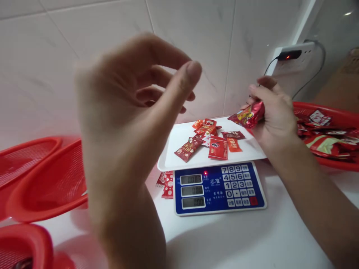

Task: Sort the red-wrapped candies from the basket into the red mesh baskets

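My left hand hangs blurred above the left of the table, its fingers curled and apart, with nothing visible in it. My right hand grips a crumpled red foil sweet packet at the far corner of a white tray. Several small red wrapped sweets lie loose on that tray, which rests on a blue digital scale. The scale's displays are too small to read.
A red mesh basket full of red packets stands at the right. Red mesh baskets stand at the left. A few packets lie beside the scale. Behind are a tiled wall and a wall socket with a plugged-in charger.
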The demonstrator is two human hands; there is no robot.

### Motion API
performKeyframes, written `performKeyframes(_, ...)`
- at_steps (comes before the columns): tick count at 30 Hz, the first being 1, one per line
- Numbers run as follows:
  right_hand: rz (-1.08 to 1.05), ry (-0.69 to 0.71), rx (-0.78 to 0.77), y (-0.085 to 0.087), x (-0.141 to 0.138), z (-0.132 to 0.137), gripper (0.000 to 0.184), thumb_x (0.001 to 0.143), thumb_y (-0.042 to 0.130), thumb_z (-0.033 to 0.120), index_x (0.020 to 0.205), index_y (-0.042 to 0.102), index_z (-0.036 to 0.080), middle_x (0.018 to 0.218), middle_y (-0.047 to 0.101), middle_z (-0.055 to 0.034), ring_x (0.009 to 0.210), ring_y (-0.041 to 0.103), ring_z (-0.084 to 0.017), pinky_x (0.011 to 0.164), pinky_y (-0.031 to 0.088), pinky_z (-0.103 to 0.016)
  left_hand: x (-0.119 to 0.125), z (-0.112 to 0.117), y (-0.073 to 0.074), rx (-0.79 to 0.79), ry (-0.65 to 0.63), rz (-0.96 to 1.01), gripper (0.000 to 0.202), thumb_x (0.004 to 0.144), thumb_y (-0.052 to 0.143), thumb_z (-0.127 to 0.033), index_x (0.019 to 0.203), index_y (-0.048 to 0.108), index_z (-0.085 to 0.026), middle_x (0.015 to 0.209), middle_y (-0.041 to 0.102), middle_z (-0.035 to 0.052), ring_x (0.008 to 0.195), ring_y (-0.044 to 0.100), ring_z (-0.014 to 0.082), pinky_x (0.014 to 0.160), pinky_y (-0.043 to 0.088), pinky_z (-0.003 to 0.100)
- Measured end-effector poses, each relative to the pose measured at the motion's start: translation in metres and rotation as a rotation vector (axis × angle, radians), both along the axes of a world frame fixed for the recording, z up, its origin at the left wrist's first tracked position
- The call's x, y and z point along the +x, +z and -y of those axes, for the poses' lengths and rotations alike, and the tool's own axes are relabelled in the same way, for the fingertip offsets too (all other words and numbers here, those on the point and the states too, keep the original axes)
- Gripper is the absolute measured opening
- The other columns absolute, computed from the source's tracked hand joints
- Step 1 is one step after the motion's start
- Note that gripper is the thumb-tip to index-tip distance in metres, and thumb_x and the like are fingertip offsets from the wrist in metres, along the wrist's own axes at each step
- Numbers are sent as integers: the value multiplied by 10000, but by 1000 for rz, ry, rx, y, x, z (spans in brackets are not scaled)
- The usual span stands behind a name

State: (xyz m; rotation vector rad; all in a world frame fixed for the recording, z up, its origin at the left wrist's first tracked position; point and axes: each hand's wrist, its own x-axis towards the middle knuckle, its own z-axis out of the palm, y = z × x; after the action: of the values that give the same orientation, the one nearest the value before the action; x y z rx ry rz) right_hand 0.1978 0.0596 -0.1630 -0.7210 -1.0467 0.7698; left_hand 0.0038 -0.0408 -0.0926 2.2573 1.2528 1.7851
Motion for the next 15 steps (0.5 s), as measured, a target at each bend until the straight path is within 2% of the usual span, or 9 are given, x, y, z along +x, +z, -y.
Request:
performKeyframes(5,-69,69,-88,3,6,1,369,700,674,286,1015,482,297,692,404,45,607,482,-152,590,410,-302,6,-9,-3,-61,-35,-55,71,903,710,-254,832,717,-251,732,697,-6,637,688,171,509,520,321)
performKeyframes(8,-202,66,-155,14,-1,13,353,684,664,217,976,484,301,657,375,52,560,449,-141,529,399,-283,6,-9,-3,-93,-26,-79,63,884,724,-210,825,728,-231,726,700,-36,646,691,131,559,540,264)
performKeyframes(11,-361,48,-187,26,-10,25,310,711,606,117,941,477,279,633,362,65,500,383,-100,470,361,-238,5,-7,-3,-156,7,-172,24,859,756,-241,871,753,-221,737,694,-49,650,683,101,547,505,199)
performKeyframes(15,-395,83,-214,30,-17,32,225,785,563,114,946,485,251,648,344,79,490,377,-72,531,400,-220,9,-10,-8,-240,-80,-376,262,777,828,-358,1004,756,-248,822,690,-44,743,704,147,619,525,235)
